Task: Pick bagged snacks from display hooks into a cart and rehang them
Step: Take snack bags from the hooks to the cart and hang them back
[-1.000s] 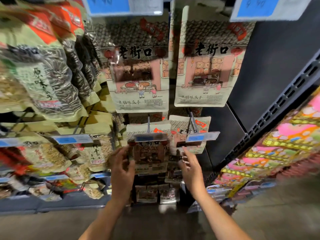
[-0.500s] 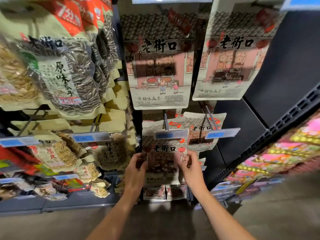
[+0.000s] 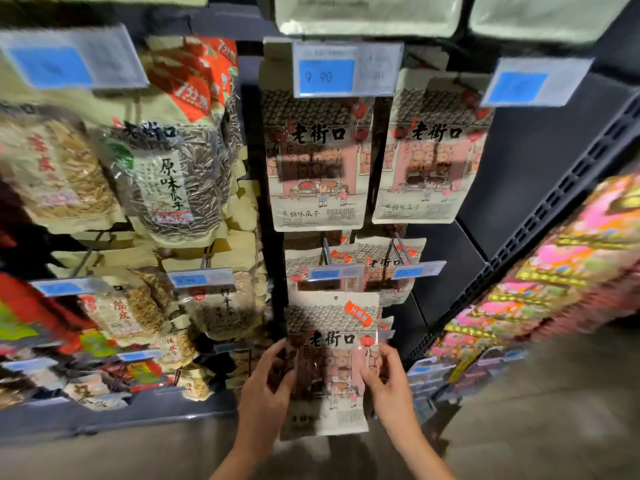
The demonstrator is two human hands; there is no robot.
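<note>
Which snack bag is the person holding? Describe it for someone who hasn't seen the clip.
On the dark hook rack, look below the two large cream illustrated bags. The smaller cream bag with a red corner banner is off its hook, gripped by left hand and right hand.

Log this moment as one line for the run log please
phase: bag off hook | left hand: grips snack bag left edge | right hand: grips right edge | hook tag: above bag | cart: not in view

Left-side snack bags [image 3: 52, 174] blurred (labels unreadable); top bags [image 3: 367, 15] cut off.
</note>
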